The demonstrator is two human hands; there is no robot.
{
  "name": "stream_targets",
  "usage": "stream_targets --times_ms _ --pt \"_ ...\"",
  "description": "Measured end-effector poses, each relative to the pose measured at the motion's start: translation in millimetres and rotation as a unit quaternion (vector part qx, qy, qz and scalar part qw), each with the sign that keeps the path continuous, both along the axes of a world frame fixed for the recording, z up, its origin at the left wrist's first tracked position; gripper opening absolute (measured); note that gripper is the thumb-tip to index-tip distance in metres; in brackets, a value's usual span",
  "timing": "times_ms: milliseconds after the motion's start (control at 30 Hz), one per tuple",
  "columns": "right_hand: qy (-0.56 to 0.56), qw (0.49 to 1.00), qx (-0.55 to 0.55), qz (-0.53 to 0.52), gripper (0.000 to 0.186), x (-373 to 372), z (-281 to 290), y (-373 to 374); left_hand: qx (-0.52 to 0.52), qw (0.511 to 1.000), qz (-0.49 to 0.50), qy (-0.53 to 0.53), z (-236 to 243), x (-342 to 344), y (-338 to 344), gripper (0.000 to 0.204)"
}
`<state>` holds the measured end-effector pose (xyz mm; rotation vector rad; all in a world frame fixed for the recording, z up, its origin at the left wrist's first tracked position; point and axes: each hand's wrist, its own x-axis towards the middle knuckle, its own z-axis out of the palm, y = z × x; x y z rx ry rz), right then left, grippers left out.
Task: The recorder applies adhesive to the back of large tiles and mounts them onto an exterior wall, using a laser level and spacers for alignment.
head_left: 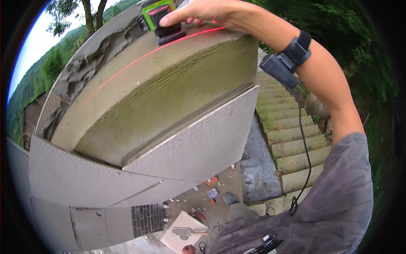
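Observation:
My right hand (186, 15) is at the top of the wall, its fingers and thumb closed round a green-and-black laser level (158, 19). The level's black base rests on or just over the wall's cement top (127, 76). A red laser line runs along that surface, curving off to the left and reaching right under my wrist. Only a small part of my left hand (189, 250) shows at the lower edge, and its fingers cannot be made out. Near it, a trowel (182, 231) lies on a pale square tile (179, 242).
Rough grey wet mortar (101, 53) lies along the wall's far edge. A large grey tile panel (198, 135) covers the near face's lower part. Mossy stone steps (296, 146) descend on the right. Brick bits (212, 181) litter the ground by my shoe (230, 198).

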<state>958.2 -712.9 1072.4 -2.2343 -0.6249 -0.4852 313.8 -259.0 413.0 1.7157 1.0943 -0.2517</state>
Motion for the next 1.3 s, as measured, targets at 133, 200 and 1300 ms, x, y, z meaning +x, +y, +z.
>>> stream_targets --times_ms 133,200,1300 --pt "0.051 0.98 0.168 0.089 0.066 6.0 -6.0 15.6 0.015 0.999 -0.013 0.025 1.4 -3.7 -3.7 0.03" --pt "0.078 0.98 0.131 0.125 0.064 11.0 -3.4 16.2 -0.003 1.0 0.015 -0.022 -1.5 -3.8 -4.8 0.028" --pt "-0.017 0.971 0.193 -0.141 0.018 -139.6 -217.5 -105.8 0.045 0.999 -0.001 -0.03 -50.0 -24.3 3.2 0.019"
